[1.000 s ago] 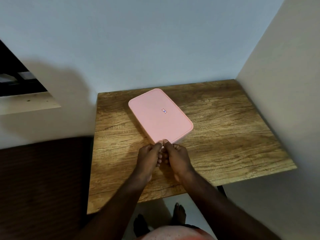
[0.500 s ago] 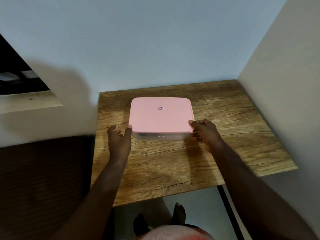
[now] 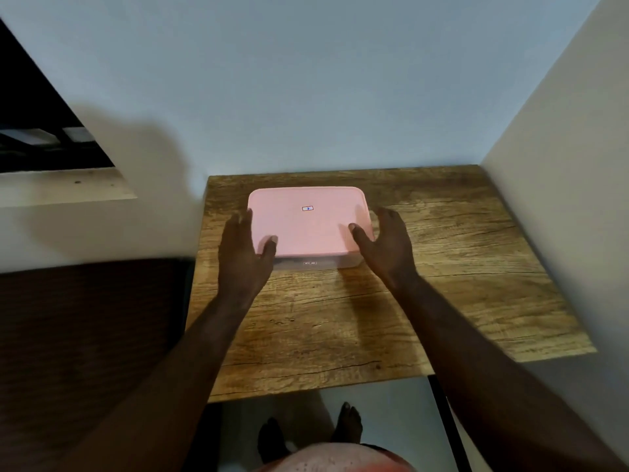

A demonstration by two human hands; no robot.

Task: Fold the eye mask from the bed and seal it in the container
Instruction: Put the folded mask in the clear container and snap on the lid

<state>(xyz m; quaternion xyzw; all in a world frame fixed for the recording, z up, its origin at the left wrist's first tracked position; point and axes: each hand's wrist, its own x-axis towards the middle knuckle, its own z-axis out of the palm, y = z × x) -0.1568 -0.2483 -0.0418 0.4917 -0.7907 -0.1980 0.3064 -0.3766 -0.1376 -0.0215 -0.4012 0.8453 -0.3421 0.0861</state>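
A flat rectangular container with a pink lid point(image 3: 308, 223) sits on the back left part of a wooden table point(image 3: 449, 274), its long side towards me. The lid lies on the clear base, whose front wall shows under it. My left hand point(image 3: 243, 253) clasps the container's left end, thumb on the lid's near left corner and fingers along the side. My right hand point(image 3: 388, 247) mirrors it at the right end, thumb on the near right corner. No eye mask is in sight.
The table stands in a corner, with a blue-grey wall behind it and a cream wall point(image 3: 561, 165) on its right. A dark brown surface point(image 3: 85, 335) borders the table's left edge. A window ledge point(image 3: 61, 185) juts out at the left. My bare feet point(image 3: 347, 424) stand below the table's front edge.
The container turned from diagonal to square with the table. My hands went from its near corner to its two ends, then slid up so both thumbs lie on the lid.
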